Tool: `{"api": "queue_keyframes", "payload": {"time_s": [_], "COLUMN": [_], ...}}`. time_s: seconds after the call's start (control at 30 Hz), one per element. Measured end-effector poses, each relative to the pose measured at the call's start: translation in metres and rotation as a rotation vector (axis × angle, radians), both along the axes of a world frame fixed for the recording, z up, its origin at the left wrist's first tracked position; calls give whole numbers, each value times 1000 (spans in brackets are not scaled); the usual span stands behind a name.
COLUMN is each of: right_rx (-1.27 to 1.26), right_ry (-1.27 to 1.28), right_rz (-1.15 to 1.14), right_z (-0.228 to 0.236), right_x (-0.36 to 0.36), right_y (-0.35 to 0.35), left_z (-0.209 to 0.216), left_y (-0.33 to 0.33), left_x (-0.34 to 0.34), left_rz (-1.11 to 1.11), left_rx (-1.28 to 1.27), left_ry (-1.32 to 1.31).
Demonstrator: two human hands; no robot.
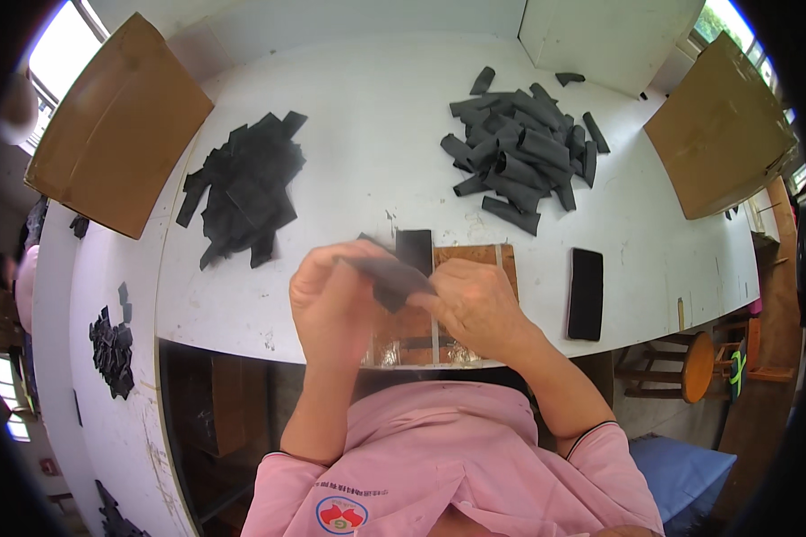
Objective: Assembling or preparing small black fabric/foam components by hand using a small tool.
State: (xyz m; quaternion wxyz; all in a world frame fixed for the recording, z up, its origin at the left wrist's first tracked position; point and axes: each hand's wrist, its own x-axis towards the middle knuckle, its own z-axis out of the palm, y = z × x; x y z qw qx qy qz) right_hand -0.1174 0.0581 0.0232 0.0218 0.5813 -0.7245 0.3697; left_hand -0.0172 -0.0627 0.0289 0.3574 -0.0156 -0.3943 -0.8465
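Observation:
Between my two hands, above the front edge of the white table, is a dark grey strip of fabric (388, 276), slightly blurred. My left hand (324, 285) pinches its left end, and my right hand (476, 302) grips its right end with bent fingers. Below the hands lies a brown board (475, 257) with a pale strip running down it and clear tape at its near edge. Another black piece (414, 249) lies flat at the board's far edge, partly behind my hands.
Flat dark pieces form a pile (246, 183) at left; rolled, tube-like dark pieces are heaped (528, 148) at far right. A black phone (586, 294) lies right of the board. Cardboard boxes stand at left (121, 125) and right (724, 134). A wooden stool (697, 367) is beyond the right edge.

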Motion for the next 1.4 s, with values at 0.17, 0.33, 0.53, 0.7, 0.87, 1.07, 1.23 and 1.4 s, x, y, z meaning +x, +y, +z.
{"api": "queue_keyframes", "payload": {"time_s": [0.17,0.33,0.53,0.7,0.87,1.07,1.23,1.4], "right_rx": [88,-105,-33,198,258,14,-65,-115], "right_ry": [-164,-1159,-1118,-1025,-1185,-1948,-2183,-2131], "right_rz": [-19,254,-108,-93,41,316,102,-59], "right_z": [-16,49,-33,-52,-54,-61,-74,-82], "right_x": [-1,-43,-29,18,37,45,55,60], "right_y": [0,-3,16,47,43,18,-7,-10], "left_z": [-15,-71,-139,-107,-55,-63,-84,-86], "left_y": [-5,-40,-75,-69,-42,-3,23,28], "left_x": [-8,-19,-29,-24,18,45,62,69], "left_rz": [250,473,706,784,764,555,708,528], "left_rx": [-488,-748,-1395,-1168,-1162,-1338,-1220,-94], "left_ry": [-234,-1012,-1093,-853,-586,-381,-467,-535]}}
